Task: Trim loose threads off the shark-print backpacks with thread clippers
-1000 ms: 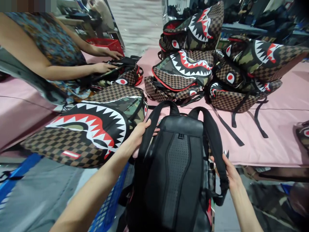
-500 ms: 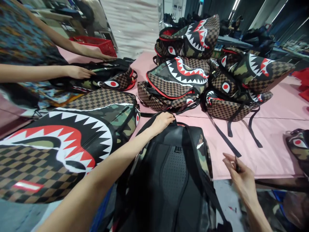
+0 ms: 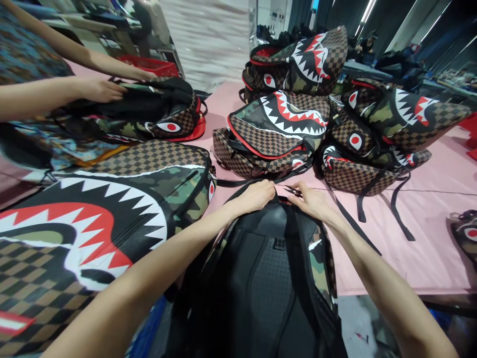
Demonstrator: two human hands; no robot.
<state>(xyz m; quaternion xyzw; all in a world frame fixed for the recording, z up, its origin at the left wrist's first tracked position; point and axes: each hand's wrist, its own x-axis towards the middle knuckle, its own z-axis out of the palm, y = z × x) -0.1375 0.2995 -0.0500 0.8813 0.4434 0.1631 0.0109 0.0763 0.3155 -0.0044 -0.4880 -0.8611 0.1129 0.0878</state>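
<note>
A black backpack (image 3: 270, 278) stands before me, its padded back panel and straps facing me. My left hand (image 3: 257, 195) is closed on its top edge by the carry handle. My right hand (image 3: 311, 200) is closed around small dark thread snips (image 3: 293, 191), whose pointed blades reach toward the handle area, close to my left fingertips. What lies between the blades is too small to make out. On the left lies a large checkered backpack (image 3: 149, 154) with a shark-mouth print.
Similar shark-print backpacks (image 3: 276, 119) are piled across the pink table (image 3: 372, 268), with another stack (image 3: 372, 169) at right and loose straps hanging. At left, a co-worker's hands (image 3: 102, 91) rest on another backpack (image 3: 175, 107). A red crate (image 3: 156, 65) stands behind.
My right hand has moved up and left with the thread snips, from beside the backpack to its top. My left hand still grips the top edge. The co-worker's backpack has shifted and risen slightly.
</note>
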